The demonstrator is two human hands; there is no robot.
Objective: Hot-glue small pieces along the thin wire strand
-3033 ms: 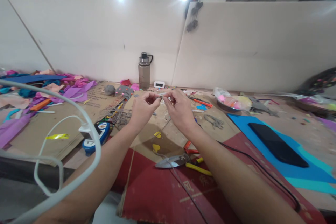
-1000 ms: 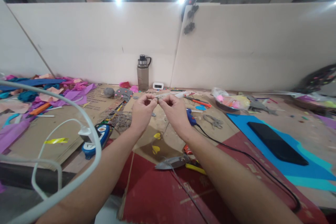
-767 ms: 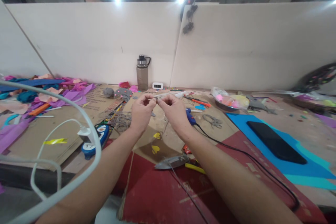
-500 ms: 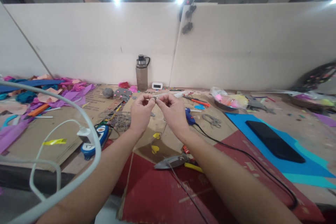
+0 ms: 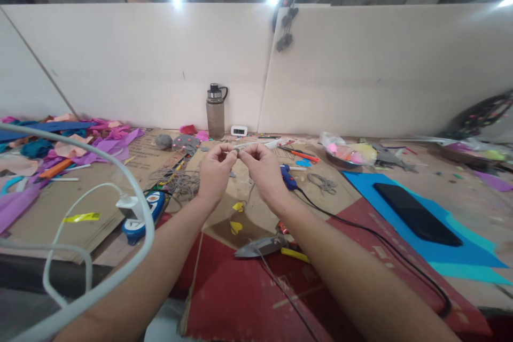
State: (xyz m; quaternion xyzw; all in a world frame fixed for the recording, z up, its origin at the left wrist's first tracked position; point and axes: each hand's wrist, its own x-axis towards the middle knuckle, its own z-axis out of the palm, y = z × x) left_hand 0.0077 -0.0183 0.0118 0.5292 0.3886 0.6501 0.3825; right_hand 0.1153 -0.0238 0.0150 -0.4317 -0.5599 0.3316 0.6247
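Observation:
My left hand (image 5: pixel 217 172) and my right hand (image 5: pixel 262 171) meet at the fingertips above the cardboard, each closed in a pinch. What they hold between them is too small to make out. A thin grey string (image 5: pixel 251 192) hangs below the fingers. Under the hands lie two yellow heart shapes (image 5: pixel 236 227). Nearer to me are a grey pointed piece (image 5: pixel 258 247) and a yellow handle (image 5: pixel 295 254). Just right of my right hand is a blue glue gun (image 5: pixel 287 177), partly hidden by it.
Tangled grey string (image 5: pixel 182 183) and a blue power strip (image 5: pixel 145 217) lie left. A bottle (image 5: pixel 215 115) and small clock (image 5: pixel 239 131) stand behind. Rightward are a black phone (image 5: pixel 417 214) on blue sheets and a dish of bright pieces (image 5: pixel 345 155). A white cable (image 5: pixel 149 208) arches in the left foreground.
The view has shifted very slightly, so the surroundings appear a little further left. Both hands keep their pinch at nearly the same place.

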